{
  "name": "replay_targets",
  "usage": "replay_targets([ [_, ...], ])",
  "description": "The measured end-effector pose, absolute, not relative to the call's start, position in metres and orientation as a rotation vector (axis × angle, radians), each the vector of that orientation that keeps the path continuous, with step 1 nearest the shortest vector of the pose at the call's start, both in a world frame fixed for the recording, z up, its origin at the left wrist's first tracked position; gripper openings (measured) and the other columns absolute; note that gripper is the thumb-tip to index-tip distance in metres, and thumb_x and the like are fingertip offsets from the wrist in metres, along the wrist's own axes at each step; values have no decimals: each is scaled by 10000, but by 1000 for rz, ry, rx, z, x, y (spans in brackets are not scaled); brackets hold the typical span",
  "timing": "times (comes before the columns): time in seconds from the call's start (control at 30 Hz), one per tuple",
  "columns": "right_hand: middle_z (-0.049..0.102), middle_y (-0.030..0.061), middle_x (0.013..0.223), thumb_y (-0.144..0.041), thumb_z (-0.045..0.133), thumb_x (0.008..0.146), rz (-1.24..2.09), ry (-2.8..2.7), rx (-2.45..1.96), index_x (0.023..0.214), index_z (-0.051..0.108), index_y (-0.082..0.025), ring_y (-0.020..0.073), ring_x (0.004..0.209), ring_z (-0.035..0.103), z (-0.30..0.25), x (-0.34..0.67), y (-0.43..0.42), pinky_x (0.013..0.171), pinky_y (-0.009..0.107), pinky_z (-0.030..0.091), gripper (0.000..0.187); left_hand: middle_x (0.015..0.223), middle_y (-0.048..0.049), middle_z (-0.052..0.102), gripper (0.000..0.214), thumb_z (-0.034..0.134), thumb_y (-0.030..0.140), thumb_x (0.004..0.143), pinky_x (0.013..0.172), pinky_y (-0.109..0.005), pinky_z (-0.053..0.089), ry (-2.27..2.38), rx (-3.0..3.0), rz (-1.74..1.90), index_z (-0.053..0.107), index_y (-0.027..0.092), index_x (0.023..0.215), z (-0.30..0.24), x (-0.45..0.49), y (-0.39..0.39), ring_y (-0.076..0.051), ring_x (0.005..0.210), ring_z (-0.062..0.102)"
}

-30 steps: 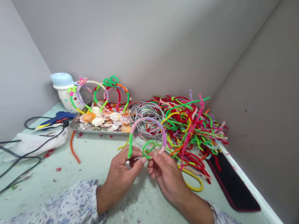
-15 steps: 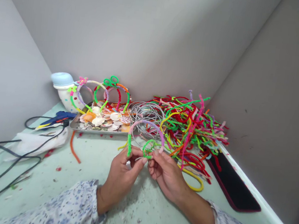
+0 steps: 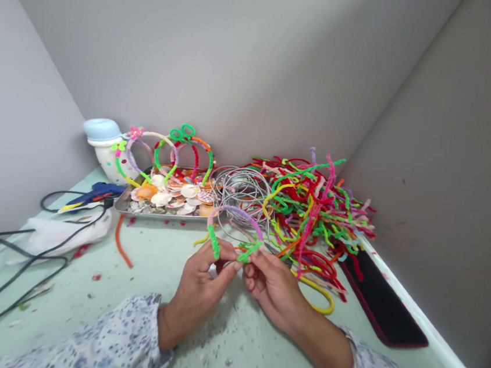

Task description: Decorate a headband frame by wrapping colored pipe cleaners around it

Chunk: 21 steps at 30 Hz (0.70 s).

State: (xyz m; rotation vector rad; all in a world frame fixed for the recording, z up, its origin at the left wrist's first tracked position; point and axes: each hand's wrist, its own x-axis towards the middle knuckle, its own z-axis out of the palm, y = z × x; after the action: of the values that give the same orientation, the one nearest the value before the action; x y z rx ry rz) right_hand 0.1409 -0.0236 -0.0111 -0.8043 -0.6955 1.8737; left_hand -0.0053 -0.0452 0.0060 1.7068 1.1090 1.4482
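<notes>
Between my hands is a hoop-shaped headband (image 3: 242,211) wrapped in fuzzy purple, pink and green. My left hand (image 3: 202,288) is closed on its lower part, thumb and forefinger pinching near the bottom middle. Fingers and thumb of my right hand (image 3: 276,289) pinch a green pipe cleaner (image 3: 249,252) at the hoop's right lower side. The fingertips hide where the pipe cleaner meets the hoop. Just behind the headband lies a tangle of grey wire hoops (image 3: 245,187).
Pipe cleaners (image 3: 313,203) are heaped at the back right, beside a black mat (image 3: 386,304). A metal tray (image 3: 167,217) holds shells, with finished-looking headbands (image 3: 197,144) standing in it. At left are a white bottle (image 3: 110,161), a black cable (image 3: 27,257) and a plastic bag (image 3: 69,230).
The green pipe cleaner's loose curl has been drawn down into a short slanted piece between my fingertips. The hoop's top has dipped a little. Both hands stay nearly in place.
</notes>
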Motion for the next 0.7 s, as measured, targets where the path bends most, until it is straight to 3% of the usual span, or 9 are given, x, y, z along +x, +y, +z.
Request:
replay_targets([
  [0.27, 577, -36, 579, -405, 739, 744, 1874, -676, -773, 727, 600, -161, 55, 467, 507, -10, 140, -23, 416, 164, 345, 281, 837, -19, 619, 77, 657, 199, 812, 721, -270, 453, 1197, 1606, 1433, 628, 185, 882, 0, -3, -47, -153, 789, 572],
  [0.7, 550, -42, 552, -437, 740, 726, 1868, -712, -761, 691, 567, -163, 58, 446, 480, -14, 141, -22, 396, 179, 303, 326, 819, -11, 637, 123, 605, 93, 820, 738, -252, 464, 1026, 1714, 1451, 658, 197, 861, -1, -6, -46, -141, 815, 588],
])
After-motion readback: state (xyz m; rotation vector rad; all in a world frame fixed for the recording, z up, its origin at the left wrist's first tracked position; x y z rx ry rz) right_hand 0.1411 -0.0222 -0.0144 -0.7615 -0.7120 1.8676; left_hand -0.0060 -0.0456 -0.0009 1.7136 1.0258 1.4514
